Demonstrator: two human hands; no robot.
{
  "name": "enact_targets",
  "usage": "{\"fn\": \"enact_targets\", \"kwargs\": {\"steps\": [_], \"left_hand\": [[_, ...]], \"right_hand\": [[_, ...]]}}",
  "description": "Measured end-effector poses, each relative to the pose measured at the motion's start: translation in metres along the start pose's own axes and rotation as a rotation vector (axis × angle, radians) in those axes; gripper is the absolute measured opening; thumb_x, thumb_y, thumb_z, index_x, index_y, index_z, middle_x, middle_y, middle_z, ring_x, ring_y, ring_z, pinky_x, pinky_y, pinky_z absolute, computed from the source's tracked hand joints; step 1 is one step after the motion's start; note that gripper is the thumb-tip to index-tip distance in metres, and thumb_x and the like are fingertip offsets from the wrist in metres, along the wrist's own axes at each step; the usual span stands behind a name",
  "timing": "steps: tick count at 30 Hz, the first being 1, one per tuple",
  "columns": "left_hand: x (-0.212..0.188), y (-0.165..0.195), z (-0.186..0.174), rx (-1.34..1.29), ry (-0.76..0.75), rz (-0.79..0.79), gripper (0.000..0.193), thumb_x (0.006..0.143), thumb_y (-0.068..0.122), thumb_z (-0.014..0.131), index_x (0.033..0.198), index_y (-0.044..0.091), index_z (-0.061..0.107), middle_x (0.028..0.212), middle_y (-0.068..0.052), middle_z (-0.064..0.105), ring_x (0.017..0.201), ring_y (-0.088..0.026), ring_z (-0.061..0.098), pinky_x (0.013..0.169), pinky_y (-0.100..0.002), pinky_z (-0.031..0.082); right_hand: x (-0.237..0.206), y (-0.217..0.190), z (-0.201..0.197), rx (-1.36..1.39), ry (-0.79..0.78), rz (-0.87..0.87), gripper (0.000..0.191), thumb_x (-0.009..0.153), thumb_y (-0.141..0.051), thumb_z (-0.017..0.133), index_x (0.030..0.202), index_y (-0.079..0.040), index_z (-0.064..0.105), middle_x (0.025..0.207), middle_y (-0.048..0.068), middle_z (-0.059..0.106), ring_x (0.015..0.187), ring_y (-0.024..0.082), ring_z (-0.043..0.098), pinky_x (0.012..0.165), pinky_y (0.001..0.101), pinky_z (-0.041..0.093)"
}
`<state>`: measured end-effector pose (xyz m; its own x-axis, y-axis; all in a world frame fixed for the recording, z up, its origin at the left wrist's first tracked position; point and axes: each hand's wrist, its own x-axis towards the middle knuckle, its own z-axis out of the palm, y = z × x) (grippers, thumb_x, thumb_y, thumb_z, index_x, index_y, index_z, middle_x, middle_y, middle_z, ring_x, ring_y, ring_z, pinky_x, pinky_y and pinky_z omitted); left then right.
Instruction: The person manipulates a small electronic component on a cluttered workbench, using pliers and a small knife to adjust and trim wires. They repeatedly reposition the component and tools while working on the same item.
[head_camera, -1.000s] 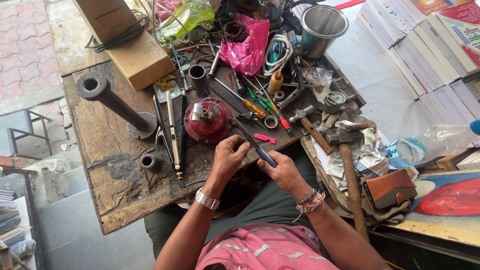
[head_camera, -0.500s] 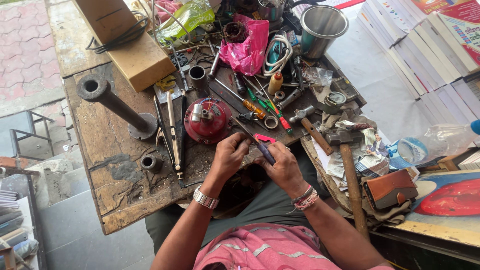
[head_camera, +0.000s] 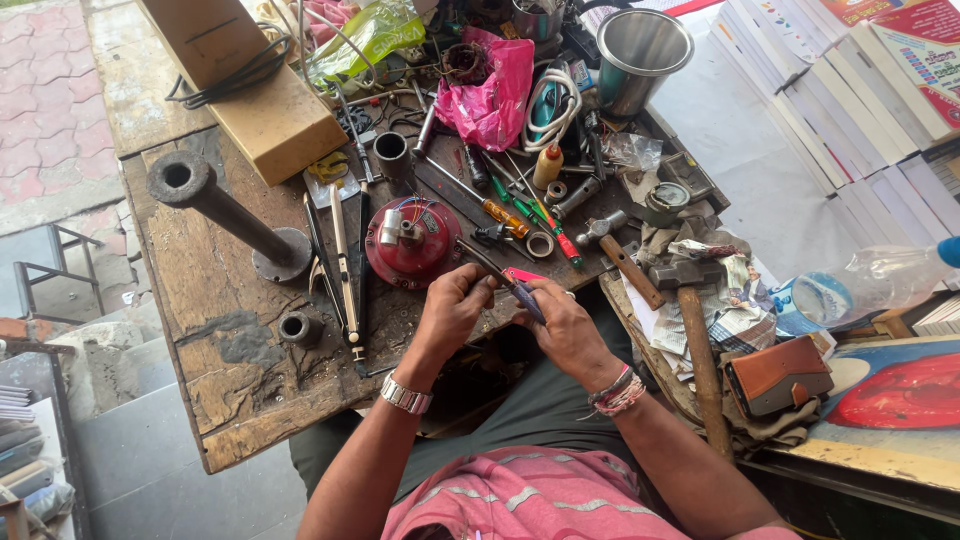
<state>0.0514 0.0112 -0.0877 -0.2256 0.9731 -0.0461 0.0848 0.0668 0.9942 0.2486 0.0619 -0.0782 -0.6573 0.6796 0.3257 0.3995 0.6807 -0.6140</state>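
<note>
At the middle of the frame the left hand (head_camera: 452, 310) has its fingertips pinched together on something too small to make out, right where the dark metal tip of a blue-handled pair of pliers (head_camera: 515, 290) meets them. The right hand (head_camera: 565, 330) is curled around those blue grips, fingers pressed close and thumb on top, which looks like a hold meant to steady the tool while the other hand feeds the tiny piece to its nose. Both hands hover just off the near edge of the worn, scarred wooden workbench (head_camera: 230, 370), over the person's lap.

Just above the hands sits a round red metal appliance base (head_camera: 412, 243) with loose coloured wires and a small silver cylinder on top, probably kept near because the work belongs to it. To its left a rusty iron pipe on a round flange (head_camera: 228, 215) lies tilted. At right lie two wooden-handled hammers (head_camera: 690, 330) on crumpled newspaper, and a shiny steel cup (head_camera: 638, 55) stands at the upper right, near a crumpled pink plastic bag (head_camera: 495, 90).
</note>
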Motion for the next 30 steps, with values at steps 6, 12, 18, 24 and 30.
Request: {"fn": "enact_targets", "kwargs": {"steps": [6, 12, 18, 24, 30], "left_hand": [[0.000, -0.004, -0.001, 0.001, 0.019, 0.106, 0.016, 0.099, 0.010, 0.063, 0.106, -0.003, 0.071, 0.078, 0.002, 0.065, 0.075, -0.003, 0.054, 0.066, -0.023, 0.049], [0.009, -0.019, -0.004, -0.280, -0.081, 0.003, 0.013, 0.102, 0.010, 0.064, 0.100, -0.001, 0.069, 0.079, 0.006, 0.059, 0.069, 0.000, 0.046, 0.057, -0.021, 0.038], [0.011, -0.024, -0.004, -0.635, -0.110, -0.087, 0.013, 0.103, 0.013, 0.063, 0.105, 0.001, 0.068, 0.072, 0.005, 0.054, 0.058, -0.002, 0.043, 0.050, -0.020, 0.035], [0.013, -0.019, -0.001, -0.601, 0.077, -0.085, 0.013, 0.099, 0.012, 0.064, 0.108, 0.003, 0.062, 0.083, 0.001, 0.064, 0.063, -0.002, 0.049, 0.055, -0.019, 0.040], [0.011, -0.016, 0.006, -0.362, 0.299, 0.015, 0.012, 0.098, 0.012, 0.069, 0.102, 0.000, 0.067, 0.086, -0.002, 0.071, 0.073, -0.004, 0.061, 0.067, -0.020, 0.050]], "right_hand": [[-0.001, 0.003, 0.005, -0.040, 0.014, 0.085, 0.040, 0.087, -0.036, 0.080, 0.099, 0.000, 0.070, 0.091, 0.014, 0.068, 0.081, 0.032, 0.067, 0.070, 0.0394, 0.054], [-0.001, 0.027, 0.010, 0.952, -0.348, 0.717, 0.045, 0.096, -0.043, 0.071, 0.095, 0.002, 0.072, 0.084, 0.018, 0.069, 0.068, 0.019, 0.068, 0.061, 0.0346, 0.058], [0.008, 0.037, 0.000, 1.487, -0.379, 0.850, 0.045, 0.091, -0.045, 0.064, 0.088, 0.000, 0.061, 0.100, 0.017, 0.074, 0.084, 0.028, 0.076, 0.074, 0.0484, 0.067], [0.009, 0.037, 0.004, 1.108, -0.277, 0.751, 0.045, 0.094, -0.039, 0.065, 0.117, -0.002, 0.073, 0.109, 0.010, 0.074, 0.098, 0.015, 0.071, 0.082, 0.0323, 0.060], [-0.004, 0.031, 0.024, 0.761, -0.211, 0.619, 0.040, 0.098, -0.033, 0.072, 0.123, -0.002, 0.076, 0.099, 0.003, 0.069, 0.085, 0.010, 0.055, 0.076, 0.0258, 0.049]]}}
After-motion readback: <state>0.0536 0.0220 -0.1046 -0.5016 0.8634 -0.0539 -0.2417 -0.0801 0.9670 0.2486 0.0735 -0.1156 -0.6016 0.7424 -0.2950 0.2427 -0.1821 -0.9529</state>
